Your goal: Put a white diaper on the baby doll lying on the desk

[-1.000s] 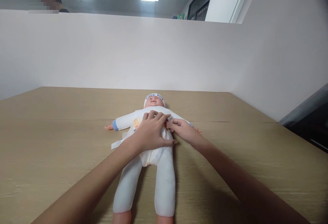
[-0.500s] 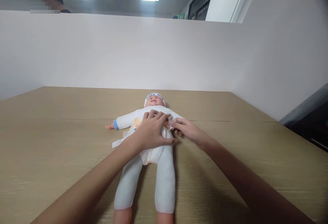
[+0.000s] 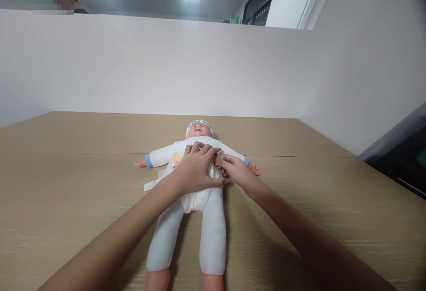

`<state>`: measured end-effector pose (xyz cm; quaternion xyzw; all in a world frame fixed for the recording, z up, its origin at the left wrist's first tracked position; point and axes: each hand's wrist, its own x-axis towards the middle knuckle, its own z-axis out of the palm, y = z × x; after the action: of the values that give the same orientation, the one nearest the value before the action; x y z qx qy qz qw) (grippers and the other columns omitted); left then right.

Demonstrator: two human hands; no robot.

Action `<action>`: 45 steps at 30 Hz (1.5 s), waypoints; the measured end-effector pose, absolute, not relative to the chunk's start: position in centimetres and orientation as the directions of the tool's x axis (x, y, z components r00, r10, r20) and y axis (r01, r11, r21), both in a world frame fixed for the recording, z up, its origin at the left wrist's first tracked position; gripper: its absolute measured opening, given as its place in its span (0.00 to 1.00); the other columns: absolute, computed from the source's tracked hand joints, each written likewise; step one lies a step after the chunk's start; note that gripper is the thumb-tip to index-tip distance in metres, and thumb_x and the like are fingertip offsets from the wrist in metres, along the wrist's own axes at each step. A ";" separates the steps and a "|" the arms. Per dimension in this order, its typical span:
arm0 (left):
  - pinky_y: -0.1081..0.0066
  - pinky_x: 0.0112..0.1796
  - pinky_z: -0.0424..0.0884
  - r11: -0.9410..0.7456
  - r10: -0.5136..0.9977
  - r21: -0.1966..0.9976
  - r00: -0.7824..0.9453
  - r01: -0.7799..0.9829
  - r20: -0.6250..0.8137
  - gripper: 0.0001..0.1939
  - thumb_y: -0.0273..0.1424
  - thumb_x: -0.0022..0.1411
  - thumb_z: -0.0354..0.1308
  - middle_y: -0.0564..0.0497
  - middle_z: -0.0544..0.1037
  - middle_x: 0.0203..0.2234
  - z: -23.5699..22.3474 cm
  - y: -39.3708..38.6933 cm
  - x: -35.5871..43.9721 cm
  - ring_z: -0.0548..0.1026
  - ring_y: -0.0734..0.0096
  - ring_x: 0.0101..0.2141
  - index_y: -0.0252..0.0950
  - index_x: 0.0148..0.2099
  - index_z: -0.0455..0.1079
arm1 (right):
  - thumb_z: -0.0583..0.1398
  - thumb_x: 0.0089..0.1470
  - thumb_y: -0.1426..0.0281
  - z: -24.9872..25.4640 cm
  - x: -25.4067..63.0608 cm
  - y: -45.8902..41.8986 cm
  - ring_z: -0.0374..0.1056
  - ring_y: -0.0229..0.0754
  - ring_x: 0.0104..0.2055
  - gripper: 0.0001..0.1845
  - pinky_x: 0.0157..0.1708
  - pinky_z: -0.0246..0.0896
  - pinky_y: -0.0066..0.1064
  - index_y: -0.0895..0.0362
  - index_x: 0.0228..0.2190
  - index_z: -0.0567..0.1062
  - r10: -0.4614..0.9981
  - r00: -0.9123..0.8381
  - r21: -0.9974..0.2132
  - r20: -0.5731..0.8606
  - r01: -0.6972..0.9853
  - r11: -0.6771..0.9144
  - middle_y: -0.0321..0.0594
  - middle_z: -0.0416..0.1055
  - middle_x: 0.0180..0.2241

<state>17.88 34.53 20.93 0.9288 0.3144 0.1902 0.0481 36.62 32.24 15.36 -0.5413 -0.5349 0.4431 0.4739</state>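
A baby doll (image 3: pixel 213 246) in white clothes and a lettered cap lies on its back, head away from me. Around its hips is a white diaper (image 3: pixel 197 203); one side tab (image 3: pixel 150 185) sticks out at the left. My left hand (image 3: pixel 199 169) rests across the doll's belly on the diaper front, fingers spread, thumb apart. At the diaper's right edge, my right hand (image 3: pixel 234 171) is closed in a pinch close to my left fingertips. The pinched bit of diaper is mostly hidden by the fingers.
Beneath the doll is a wooden-toned table (image 3: pixel 83 220). A white partition (image 3: pixel 166 64) rises behind it, with a person (image 3: pixel 80 10) partly seen beyond. A dark object with a shiny edge (image 3: pixel 399 162) stands at the right.
My right hand has moved left and inward over the diaper's edge, uncovering the doll's hand at the right. My left hand stays in place on the belly. The view has shifted slightly.
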 end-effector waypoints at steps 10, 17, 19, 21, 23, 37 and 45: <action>0.47 0.59 0.63 -0.791 0.612 0.233 0.723 0.566 0.322 0.37 0.44 0.57 0.71 0.46 0.80 0.53 20.8 34.4 17.8 0.68 0.43 0.56 0.39 0.65 0.70 | 0.60 0.70 0.59 13.9 36.3 28.0 0.73 0.50 0.58 0.14 0.62 0.69 0.47 0.51 0.49 0.80 0.856 0.028 -0.767 0.516 0.461 0.447 0.46 0.78 0.54; 0.45 0.59 0.63 -0.797 0.604 0.214 0.728 0.565 0.324 0.40 0.47 0.58 0.71 0.44 0.79 0.57 20.6 34.5 17.9 0.68 0.42 0.57 0.36 0.68 0.69 | 0.49 0.78 0.65 12.3 37.1 27.8 0.61 0.49 0.73 0.26 0.75 0.56 0.51 0.46 0.71 0.68 0.762 -0.194 -0.564 0.618 0.565 0.602 0.43 0.68 0.70; 0.45 0.59 0.63 -0.797 0.603 0.212 0.724 0.566 0.336 0.41 0.47 0.58 0.71 0.43 0.79 0.57 20.4 34.6 17.9 0.68 0.41 0.57 0.36 0.68 0.69 | 0.48 0.78 0.65 11.8 37.5 28.2 0.60 0.50 0.74 0.27 0.75 0.55 0.52 0.45 0.73 0.66 0.747 -0.236 -0.521 0.622 0.588 0.619 0.42 0.66 0.72; 0.44 0.60 0.62 -0.797 0.603 0.221 0.721 0.562 0.342 0.41 0.47 0.57 0.72 0.42 0.79 0.57 20.2 34.6 17.9 0.68 0.40 0.57 0.36 0.68 0.70 | 0.48 0.78 0.64 11.4 37.9 28.5 0.60 0.51 0.74 0.28 0.75 0.56 0.52 0.44 0.74 0.64 0.738 -0.263 -0.487 0.621 0.609 0.626 0.41 0.64 0.72; 0.43 0.61 0.62 -0.798 0.602 0.244 0.725 0.550 0.334 0.41 0.48 0.57 0.73 0.42 0.79 0.57 20.2 34.7 17.7 0.68 0.40 0.58 0.36 0.68 0.70 | 0.48 0.78 0.64 11.0 38.3 28.6 0.60 0.52 0.74 0.29 0.74 0.57 0.52 0.43 0.74 0.62 0.734 -0.284 -0.467 0.617 0.618 0.632 0.41 0.63 0.73; 0.51 0.62 0.67 -0.491 0.848 0.809 0.389 0.324 0.359 0.25 0.52 0.74 0.59 0.41 0.76 0.60 14.9 35.5 5.9 0.72 0.49 0.60 0.40 0.62 0.71 | 0.49 0.78 0.61 10.6 38.4 28.4 0.54 0.52 0.78 0.31 0.76 0.54 0.54 0.42 0.77 0.56 0.723 -0.343 -0.444 0.600 0.609 0.657 0.40 0.57 0.76; 0.60 0.54 0.70 -0.206 0.904 0.976 0.394 0.065 0.164 0.32 0.56 0.66 0.66 0.47 0.79 0.45 13.4 35.9 5.4 0.75 0.55 0.51 0.37 0.59 0.73 | 0.49 0.78 0.62 10.2 38.5 28.4 0.53 0.51 0.78 0.30 0.77 0.50 0.55 0.40 0.76 0.57 0.743 -0.325 -0.475 0.586 0.605 0.639 0.38 0.57 0.76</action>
<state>5.39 35.93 13.37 0.6595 0.3673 0.4097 0.5120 38.54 28.38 10.19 -0.4163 -0.8095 0.0847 0.4054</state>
